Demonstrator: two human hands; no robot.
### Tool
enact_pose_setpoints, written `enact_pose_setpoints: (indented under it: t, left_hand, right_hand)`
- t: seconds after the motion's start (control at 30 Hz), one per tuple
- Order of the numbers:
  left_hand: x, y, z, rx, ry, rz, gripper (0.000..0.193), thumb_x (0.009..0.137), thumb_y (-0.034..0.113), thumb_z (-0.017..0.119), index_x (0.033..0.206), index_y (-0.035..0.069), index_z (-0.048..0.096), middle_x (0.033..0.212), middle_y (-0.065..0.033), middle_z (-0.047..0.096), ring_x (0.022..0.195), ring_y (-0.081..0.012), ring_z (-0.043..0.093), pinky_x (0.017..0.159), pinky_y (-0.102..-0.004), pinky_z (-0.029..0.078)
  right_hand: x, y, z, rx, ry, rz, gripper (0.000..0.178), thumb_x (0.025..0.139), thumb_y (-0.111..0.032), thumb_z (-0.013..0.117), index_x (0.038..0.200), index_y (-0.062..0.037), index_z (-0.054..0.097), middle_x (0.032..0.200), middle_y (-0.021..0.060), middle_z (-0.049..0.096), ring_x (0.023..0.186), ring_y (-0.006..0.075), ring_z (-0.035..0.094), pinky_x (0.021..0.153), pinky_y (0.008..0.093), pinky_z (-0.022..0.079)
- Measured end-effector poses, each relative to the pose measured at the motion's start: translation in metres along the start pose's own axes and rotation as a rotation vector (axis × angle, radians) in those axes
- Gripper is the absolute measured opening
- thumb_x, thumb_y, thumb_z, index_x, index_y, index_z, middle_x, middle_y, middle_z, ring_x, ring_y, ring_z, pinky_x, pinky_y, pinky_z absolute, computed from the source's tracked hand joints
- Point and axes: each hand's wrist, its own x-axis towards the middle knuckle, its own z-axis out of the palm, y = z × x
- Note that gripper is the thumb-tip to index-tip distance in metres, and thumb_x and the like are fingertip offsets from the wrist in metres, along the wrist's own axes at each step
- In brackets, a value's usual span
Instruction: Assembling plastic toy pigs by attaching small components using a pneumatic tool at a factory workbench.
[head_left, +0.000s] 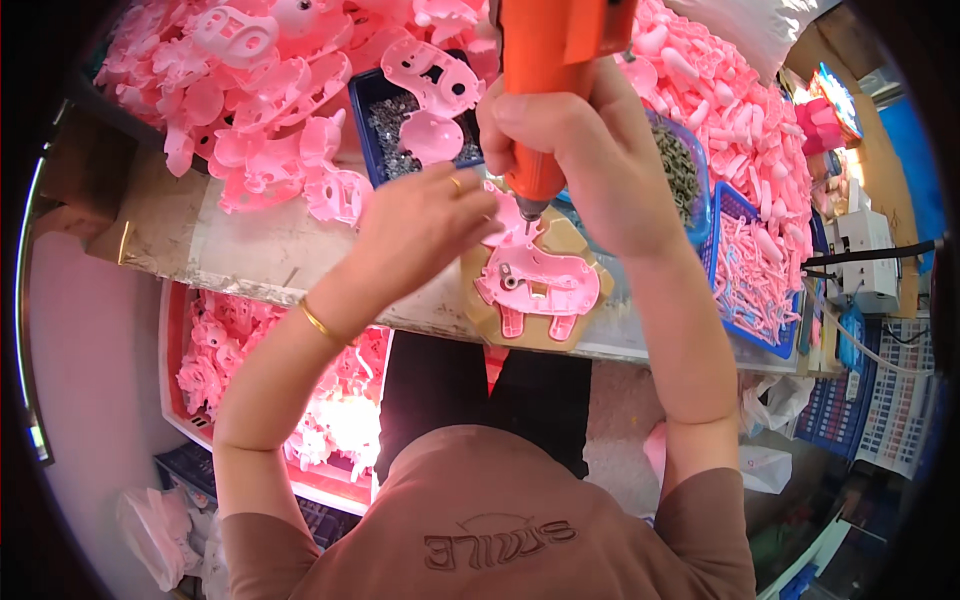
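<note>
My right hand (595, 150) is wrapped around an orange power screwdriver (560, 60), held upright with its bit pointing down. Below it, a pink animal-shaped plastic shell half (555, 283) lies hollow side up in a tan fixture block (480, 322). The bit's tip meets the shell's upper part, near its head. Just left of the tip is my left hand (425, 220), its fingers curled together next to the shell; whatever they may hold is hidden. A dark blue tray of small silver screws (395, 135) stands beyond that hand, with pink shell pieces resting across it.
Pink shells (270, 100) are heaped at the back left. Long pink parts (700, 90) pile up at the back right, beside a blue tub of dark small parts (677, 170) and a blue basket of thin pink pieces (750, 275). A red-rimmed crate (170, 345) of pink parts sits below the table edge.
</note>
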Motion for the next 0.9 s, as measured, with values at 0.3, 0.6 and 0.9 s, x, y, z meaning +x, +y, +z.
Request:
enact_pose_setpoints:
  t: [0.3,0.6,0.9]
  left_hand:
    - [-0.004,0.034,0.014,-0.232,0.076,0.002,0.015,0.081,0.022,0.074,0.083,0.011,0.063,0.083,-0.0003,0.06,0.084,-0.0205,0.061,0.065,-0.0354,0.052]
    - [-0.013,0.052,0.021,-0.478,-0.04,-0.181,0.018,0.082,0.023,0.074,0.09,0.01,0.065,0.089,-0.0035,0.063,0.088,-0.0245,0.062,0.069,-0.0382,0.052]
    - [-0.019,0.067,0.036,-0.242,-0.007,0.033,0.029,0.076,0.026,0.076,0.097,0.01,0.066,0.102,-0.0024,0.062,0.1,-0.0224,0.058,0.09,-0.0367,0.049]
  right_hand:
    - [-0.024,0.008,0.006,0.214,0.164,-0.03,0.034,0.084,-0.02,0.076,0.105,0.001,0.06,0.081,0.0009,0.061,0.069,0.006,0.058,0.059,0.0236,0.049]
    - [-0.038,0.008,-0.001,0.321,0.144,0.04,0.035,0.081,-0.015,0.078,0.108,0.0023,0.062,0.082,0.0027,0.063,0.065,0.0076,0.061,0.057,0.0243,0.051]
    - [-0.074,0.032,-0.02,0.007,0.333,0.03,0.026,0.086,-0.003,0.063,0.108,0.0041,0.053,0.062,0.002,0.054,0.047,0.008,0.047,0.047,0.0231,0.037]
